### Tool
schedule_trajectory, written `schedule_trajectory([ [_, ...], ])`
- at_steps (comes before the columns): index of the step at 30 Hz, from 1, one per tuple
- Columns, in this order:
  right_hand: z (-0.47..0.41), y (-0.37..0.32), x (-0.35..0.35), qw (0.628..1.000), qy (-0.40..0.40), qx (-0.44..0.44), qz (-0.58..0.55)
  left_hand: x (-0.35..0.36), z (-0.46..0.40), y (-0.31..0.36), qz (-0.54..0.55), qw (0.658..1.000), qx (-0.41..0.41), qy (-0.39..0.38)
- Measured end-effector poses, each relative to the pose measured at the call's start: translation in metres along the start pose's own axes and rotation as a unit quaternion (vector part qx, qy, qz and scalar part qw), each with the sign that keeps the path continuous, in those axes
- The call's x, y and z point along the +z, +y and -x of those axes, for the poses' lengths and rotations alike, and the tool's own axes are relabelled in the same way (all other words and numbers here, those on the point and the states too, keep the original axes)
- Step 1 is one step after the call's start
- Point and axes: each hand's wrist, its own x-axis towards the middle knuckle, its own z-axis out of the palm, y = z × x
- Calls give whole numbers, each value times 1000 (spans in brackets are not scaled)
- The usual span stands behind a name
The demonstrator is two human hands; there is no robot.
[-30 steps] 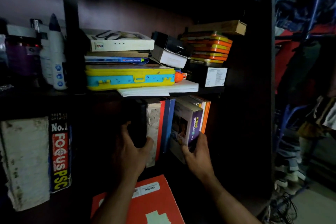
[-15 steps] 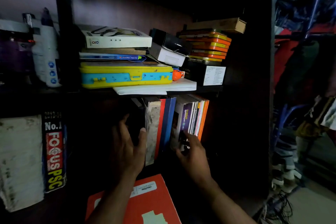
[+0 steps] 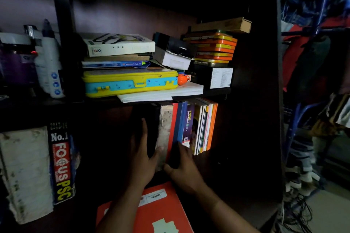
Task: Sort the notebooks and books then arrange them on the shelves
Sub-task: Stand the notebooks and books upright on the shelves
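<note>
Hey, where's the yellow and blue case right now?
The yellow and blue case lies flat on the upper shelf, left of centre in the head view, under a stack of books, with a small orange toy at its right end.

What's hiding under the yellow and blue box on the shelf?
A flat white stack of paper lies under the yellow and blue box and sticks out to the right. How far it runs beneath the box is covered.

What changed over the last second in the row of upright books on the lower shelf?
The purple book, tilted out a second ago, now stands flush in the row. The right hand moved left off it to the red and blue spines. The left hand still rests against the row's left end; the upper shelf is unchanged.
</note>
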Motion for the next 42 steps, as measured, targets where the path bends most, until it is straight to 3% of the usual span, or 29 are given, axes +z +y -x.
schedule_trajectory([
  [4,3,-2,16,995,34,33,-93,-3,0,-2,-5,999,34,12],
  [11,5,0,8,988,2,53,-144,-10,1,0,-44,996,36,73],
  [18,28,-17,-4,995,-20,47,-82,-2,-6,2,-20,999,-38,-30],
  [20,62,-29,-10,995,-88,30,-33,-21,-9,11,3,991,-73,-110],
  [23,92,-23,-11,967,-175,-34,180,-61,-22,21,36,964,-99,-246],
  [26,91,-28,-9,973,-159,-31,167,-115,-3,23,5,946,-154,-286],
  [28,87,-26,-8,980,-138,-24,143,-145,35,13,-107,949,-146,-257],
  [30,84,-22,-7,985,-106,-22,137,-170,87,0,-227,949,-132,-175],
  [32,83,-23,-5,985,-86,-21,149,-181,139,-2,-210,960,-142,-121],
  [35,85,-26,-5,987,-62,-25,148,-184,172,11,-35,980,-150,-129],
  [36,86,-27,-6,988,-52,-21,143,-183,172,10,-22,982,-128,-136],
  [39,96,-30,-10,994,-32,-13,100,-184,173,0,-81,987,-86,-113],
  [42,105,-26,-13,992,-14,-70,104,-178,170,0,-206,967,-90,-120],
])
